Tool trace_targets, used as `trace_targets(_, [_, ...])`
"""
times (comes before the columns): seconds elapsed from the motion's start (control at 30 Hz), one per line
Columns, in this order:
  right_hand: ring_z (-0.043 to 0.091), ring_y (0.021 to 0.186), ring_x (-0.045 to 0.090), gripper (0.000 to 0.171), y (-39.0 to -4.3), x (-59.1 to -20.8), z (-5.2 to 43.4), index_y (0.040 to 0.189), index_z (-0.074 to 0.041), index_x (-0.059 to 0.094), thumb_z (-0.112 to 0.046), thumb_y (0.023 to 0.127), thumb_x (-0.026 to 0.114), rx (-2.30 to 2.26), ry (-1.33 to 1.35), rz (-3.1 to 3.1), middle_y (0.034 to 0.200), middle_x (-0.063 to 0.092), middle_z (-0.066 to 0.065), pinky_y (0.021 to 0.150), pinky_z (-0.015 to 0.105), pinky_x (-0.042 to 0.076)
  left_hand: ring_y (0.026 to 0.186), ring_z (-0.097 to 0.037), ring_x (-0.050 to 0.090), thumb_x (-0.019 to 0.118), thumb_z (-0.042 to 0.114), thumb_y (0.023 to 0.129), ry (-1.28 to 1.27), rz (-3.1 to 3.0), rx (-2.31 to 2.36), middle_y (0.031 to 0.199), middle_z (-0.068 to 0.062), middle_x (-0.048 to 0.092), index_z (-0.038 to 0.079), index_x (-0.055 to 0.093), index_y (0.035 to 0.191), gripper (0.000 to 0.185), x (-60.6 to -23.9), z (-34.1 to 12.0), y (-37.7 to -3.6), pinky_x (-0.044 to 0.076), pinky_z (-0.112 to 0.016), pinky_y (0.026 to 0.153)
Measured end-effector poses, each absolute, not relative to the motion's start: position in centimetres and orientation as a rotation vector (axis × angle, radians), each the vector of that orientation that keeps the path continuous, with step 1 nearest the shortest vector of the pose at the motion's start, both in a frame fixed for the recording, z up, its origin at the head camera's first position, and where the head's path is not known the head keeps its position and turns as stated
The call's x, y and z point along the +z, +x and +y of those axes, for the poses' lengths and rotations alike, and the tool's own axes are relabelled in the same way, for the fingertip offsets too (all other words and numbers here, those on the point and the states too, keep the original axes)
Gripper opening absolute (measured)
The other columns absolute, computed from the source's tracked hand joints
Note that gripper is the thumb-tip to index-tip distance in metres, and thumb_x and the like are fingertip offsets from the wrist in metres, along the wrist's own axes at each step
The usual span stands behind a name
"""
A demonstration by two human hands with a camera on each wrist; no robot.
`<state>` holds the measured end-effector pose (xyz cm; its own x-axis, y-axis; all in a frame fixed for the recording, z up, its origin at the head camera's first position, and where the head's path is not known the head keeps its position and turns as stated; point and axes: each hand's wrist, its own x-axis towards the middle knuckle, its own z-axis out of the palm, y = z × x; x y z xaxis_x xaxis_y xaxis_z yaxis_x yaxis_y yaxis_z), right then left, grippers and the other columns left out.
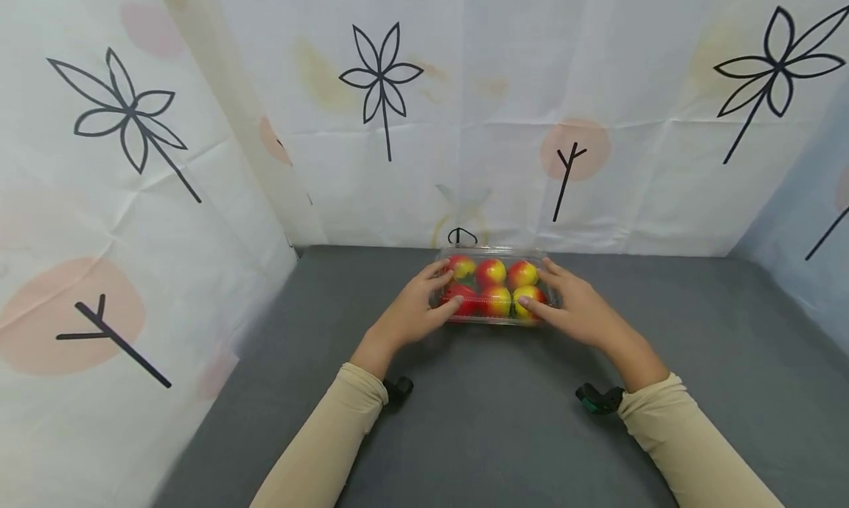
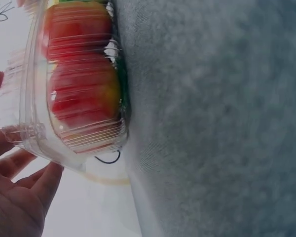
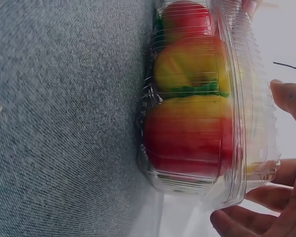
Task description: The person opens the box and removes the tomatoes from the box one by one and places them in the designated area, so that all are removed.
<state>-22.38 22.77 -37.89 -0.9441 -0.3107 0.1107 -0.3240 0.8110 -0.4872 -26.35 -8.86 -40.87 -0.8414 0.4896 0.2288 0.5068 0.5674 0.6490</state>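
A clear plastic clamshell box (image 1: 497, 320) sits near the far edge of the table, its lid down over several red-and-yellow, apple-like fruits (image 1: 491, 273). My left hand (image 1: 413, 309) holds its left end, and my right hand (image 1: 578, 309) holds the right end. Both thumbs reach over the lid from the near side. In the left wrist view, bent fingertips (image 2: 52, 173) meet the rim at a corner. Bent fingers (image 3: 237, 219) likewise lie along the rim in the right wrist view. Green bits (image 3: 200, 90) show between the fruits.
A dark grey cloth (image 1: 491, 419) covers the table. Pale fabric walls (image 1: 464, 110) with plant drawings rise behind the box and along both sides. Black wrist cameras (image 1: 599, 399) sit at both cuffs of the beige sleeves (image 1: 318, 438).
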Motion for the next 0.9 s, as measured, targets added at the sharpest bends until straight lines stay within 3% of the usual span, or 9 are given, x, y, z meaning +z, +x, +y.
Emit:
trace_targets(0.47, [0.053,0.158,0.025,0.084,-22.25,-38.57,23.02,0.163,0.0,0.036,-0.054,0.105,0.062,0.79,0.538,-2.96,0.177,0.018,0.022,0.119,0.076,0.031,0.16,-0.028,0.035,0.064,0.038,0.106,-0.89,-2.758,-1.128,0.174,-0.004,0.032,0.007,0.047,0.16,0.064,-40.98,-9.31,-26.18,0.048,-0.052,0.119])
trace_targets(0.9, [0.053,0.158,0.025,0.084,-22.14,-38.42,23.02,0.164,-0.002,0.035,-0.055,0.105,0.061,0.801,0.527,-2.976,0.177,0.017,0.02,0.119,0.077,0.03,0.157,-0.026,0.04,0.065,0.037,0.106,-0.888,-2.742,-1.153,0.173,-0.004,0.033,0.006,0.048,0.159,0.064,-41.17,-9.33,-26.31,0.058,-0.048,0.107])
